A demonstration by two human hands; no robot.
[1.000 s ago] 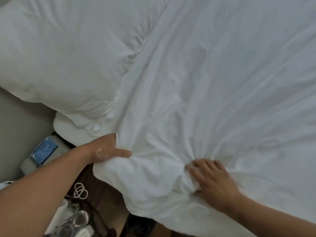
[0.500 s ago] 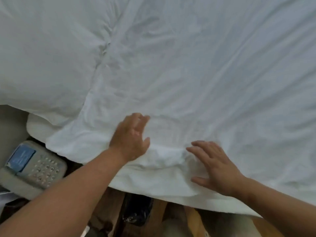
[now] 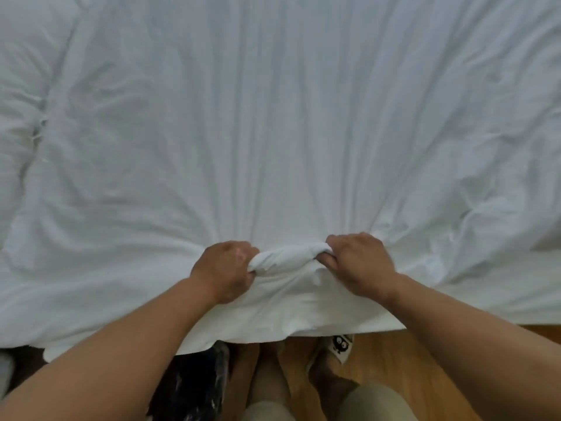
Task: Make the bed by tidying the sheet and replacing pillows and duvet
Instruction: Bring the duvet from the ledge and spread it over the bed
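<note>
Changed since the frame half a second back: from flat, spread fingers on the cloth to curled grips, closer together and further along the near edge.

Head view, the only one. Gripped by the left hand (image 3: 224,270) and the right hand (image 3: 361,264): a bunched roll (image 3: 288,258) of the white creased cloth sheet (image 3: 273,132), fingers curled round it on both sides, knuckles up. Roll held between the two hands, touching both, just inside the near edge of the bed. Rest of the sheet spread over the mattress beyond the hands, with long straight pull-lines running from the grip toward the far side. Hem overhanging the near edge below the wrists.

At far left, touching the sheet: a puffy white pillow (image 3: 18,86), cut off by the frame.

Below the hem: light-brown wooden floor (image 3: 409,360); a dark shiny plastic bag (image 3: 194,384) beside the left forearm; a white slipper with a black cartoon face (image 3: 341,346) just under the hem; bare legs (image 3: 268,381) below beige shorts at the bottom.
</note>
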